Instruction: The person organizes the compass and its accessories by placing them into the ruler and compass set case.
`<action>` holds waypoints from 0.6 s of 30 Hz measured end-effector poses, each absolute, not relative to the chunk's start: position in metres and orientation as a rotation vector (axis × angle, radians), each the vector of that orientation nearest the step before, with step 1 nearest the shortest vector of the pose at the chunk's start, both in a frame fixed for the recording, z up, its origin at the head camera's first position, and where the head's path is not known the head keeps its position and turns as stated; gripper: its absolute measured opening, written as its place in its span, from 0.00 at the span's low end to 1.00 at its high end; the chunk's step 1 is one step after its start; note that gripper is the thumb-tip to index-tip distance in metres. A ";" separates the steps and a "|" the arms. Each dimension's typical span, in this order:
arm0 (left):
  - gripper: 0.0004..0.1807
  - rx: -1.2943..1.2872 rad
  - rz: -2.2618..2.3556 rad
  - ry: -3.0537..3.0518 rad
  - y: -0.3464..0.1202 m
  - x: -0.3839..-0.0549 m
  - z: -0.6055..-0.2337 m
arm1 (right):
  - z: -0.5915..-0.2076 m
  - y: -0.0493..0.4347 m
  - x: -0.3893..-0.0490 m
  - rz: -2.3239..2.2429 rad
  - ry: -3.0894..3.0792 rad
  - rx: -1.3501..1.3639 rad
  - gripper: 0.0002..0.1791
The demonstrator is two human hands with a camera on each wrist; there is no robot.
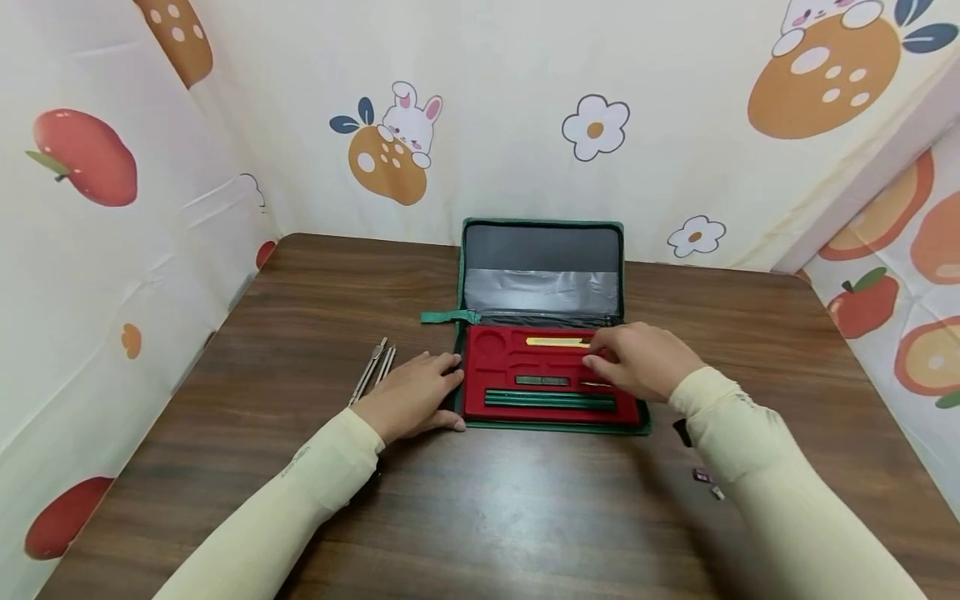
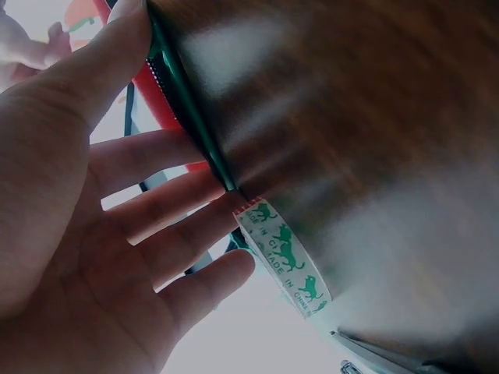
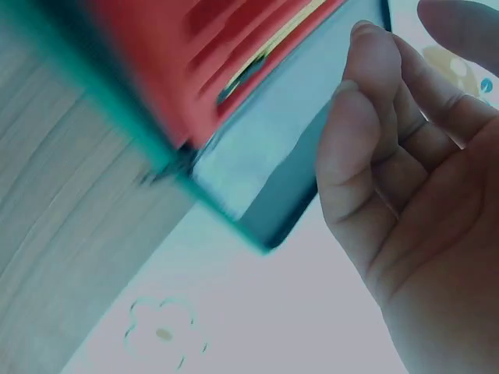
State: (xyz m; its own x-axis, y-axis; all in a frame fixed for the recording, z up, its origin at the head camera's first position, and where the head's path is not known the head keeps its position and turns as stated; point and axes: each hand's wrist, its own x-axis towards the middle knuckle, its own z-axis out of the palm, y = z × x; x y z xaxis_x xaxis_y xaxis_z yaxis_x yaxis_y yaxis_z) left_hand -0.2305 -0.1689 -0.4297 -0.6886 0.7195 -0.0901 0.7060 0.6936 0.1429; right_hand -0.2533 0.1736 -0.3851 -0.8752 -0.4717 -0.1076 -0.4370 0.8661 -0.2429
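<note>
The tray (image 1: pixel 487 372) looks part-filled, compasses (image 1: pixel 367 373) left out, left fingers (image 2: pixel 187 235) spread empty, right fingers (image 3: pixel 351 136) curled, hold unclear.

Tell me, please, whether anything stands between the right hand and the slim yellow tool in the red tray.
Nothing visible does: the right hand is by the right end of the slim yellow tool, and the green-edged lid stands open.

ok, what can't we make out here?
Head: lower ends of the metal tools, behind left hand and sleeve.
Head: upper right of the red tray, behind right hand.
Head: purple thing, too small to identify.
Right wrist: yellow stick, cut off by top edge.
</note>
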 end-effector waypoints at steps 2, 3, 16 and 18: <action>0.39 1.162 0.144 2.765 -0.170 -0.230 -0.429 | -0.383 0.187 -0.249 -0.323 2.877 -0.675 0.14; 0.39 1.161 0.148 2.767 -0.170 -0.231 -0.429 | -0.382 0.193 -0.247 -0.327 2.877 -0.662 0.13; 0.39 1.161 0.145 2.758 -0.169 -0.230 -0.429 | -0.386 0.281 -0.188 -0.338 2.666 -0.448 0.23; 0.39 1.174 0.143 2.761 -0.168 -0.230 -0.429 | -0.388 0.290 -0.178 -0.336 2.631 -0.409 0.25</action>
State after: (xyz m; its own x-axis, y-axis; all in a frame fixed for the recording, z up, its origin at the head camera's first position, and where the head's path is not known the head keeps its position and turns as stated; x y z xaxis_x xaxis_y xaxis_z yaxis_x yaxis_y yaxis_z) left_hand -0.2296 -0.1680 -0.4294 -0.6864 0.7217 -0.0900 0.7085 0.6915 0.1409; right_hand -0.1781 0.2901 -0.3883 -0.8531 -0.3385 -0.3970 -0.2277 0.9262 -0.3004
